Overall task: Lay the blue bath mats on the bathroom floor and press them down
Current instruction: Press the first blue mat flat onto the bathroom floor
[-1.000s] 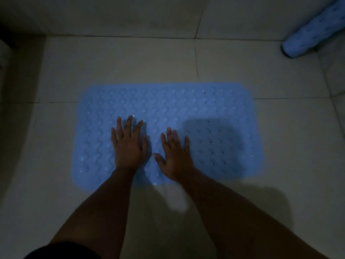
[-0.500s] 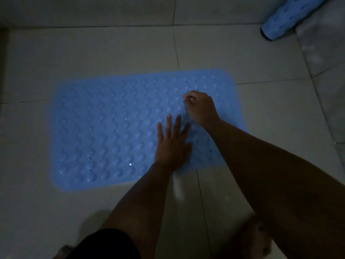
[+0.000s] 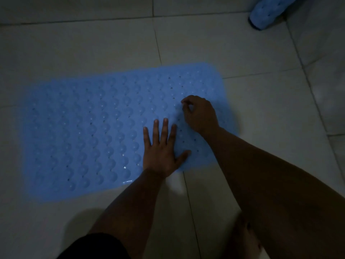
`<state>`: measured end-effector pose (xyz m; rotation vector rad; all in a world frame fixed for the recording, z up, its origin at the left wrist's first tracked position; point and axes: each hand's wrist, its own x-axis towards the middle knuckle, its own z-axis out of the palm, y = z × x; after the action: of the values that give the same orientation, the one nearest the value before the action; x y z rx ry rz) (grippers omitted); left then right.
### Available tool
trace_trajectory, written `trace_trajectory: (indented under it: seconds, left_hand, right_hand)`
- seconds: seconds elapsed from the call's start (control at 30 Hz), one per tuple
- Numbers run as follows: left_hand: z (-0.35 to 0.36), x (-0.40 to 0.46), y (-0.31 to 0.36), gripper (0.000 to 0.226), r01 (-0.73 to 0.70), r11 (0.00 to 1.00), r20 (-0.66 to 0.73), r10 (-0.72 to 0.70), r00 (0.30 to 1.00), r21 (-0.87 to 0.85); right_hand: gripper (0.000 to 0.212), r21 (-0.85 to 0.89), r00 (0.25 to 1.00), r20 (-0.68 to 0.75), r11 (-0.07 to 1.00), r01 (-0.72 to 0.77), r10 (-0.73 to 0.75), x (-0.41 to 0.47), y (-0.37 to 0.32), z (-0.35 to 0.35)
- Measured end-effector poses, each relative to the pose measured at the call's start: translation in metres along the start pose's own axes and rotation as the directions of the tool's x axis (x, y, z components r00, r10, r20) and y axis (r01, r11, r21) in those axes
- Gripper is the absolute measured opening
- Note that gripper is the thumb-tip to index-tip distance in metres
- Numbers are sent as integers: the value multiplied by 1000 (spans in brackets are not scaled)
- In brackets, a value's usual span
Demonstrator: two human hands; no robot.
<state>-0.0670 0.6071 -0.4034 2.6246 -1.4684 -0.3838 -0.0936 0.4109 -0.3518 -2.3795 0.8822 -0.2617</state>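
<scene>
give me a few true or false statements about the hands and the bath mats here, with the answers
1. The left hand lies flat on the unrolled mat with its fingers spread. True.
2. The right hand is also flat, fingers straight. False: its fingers are curled, knuckles up, on the mat.
3. A second mat is laid out flat beside the first. False: it is rolled up at the top right, by the wall.
4. Both hands are on the right half of the unrolled mat. True.
5. The floor is carpeted. False: it is pale tile with visible joints.
</scene>
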Motion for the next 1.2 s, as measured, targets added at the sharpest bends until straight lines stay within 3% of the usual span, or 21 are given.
trace_trajectory:
  seconds: [0.13, 0.23, 0.3, 0.37, 0.43, 0.5, 0.97, 1.2]
  left_hand:
    - [-8, 0, 1, 103, 10, 998, 101, -4, 995, -59]
    - [-27, 10, -1, 97, 57, 990, 281, -18, 959, -132]
    - [-48, 20, 0, 86, 81, 985, 352, -22, 936, -154]
    - [-65, 21, -4, 60, 40, 981, 134, -15, 991, -188]
    - [-72, 17, -13, 46, 10, 984, -141, -35, 989, -178]
    - [-66, 12, -18, 42, -1, 988, -229, -34, 973, -154]
    - [-27, 9, -6, 49, 21, 990, -259, -57, 964, -141]
    - [-25, 13, -5, 50, 117, 988, -285, -140, 948, -97]
  right_hand:
    - [29, -66, 1000, -1, 998, 8, -8, -18, 3, -12]
    - [26, -106, 999, 32, 994, 8, -5, -37, 3, -17]
    - [39, -181, 997, 78, 983, 31, -17, -51, 6, -12]
    - [60, -293, 985, 171, 954, 68, -18, -64, 7, -4]
    - [74, -357, 961, 275, 925, 132, -30, -75, 5, 5]
    - [83, -384, 940, 340, 907, 173, -35, -88, 7, 16]
    - [71, -432, 984, 111, 885, 173, -138, -115, 26, 49]
    - [74, -443, 984, 127, 880, 171, -127, -113, 27, 50]
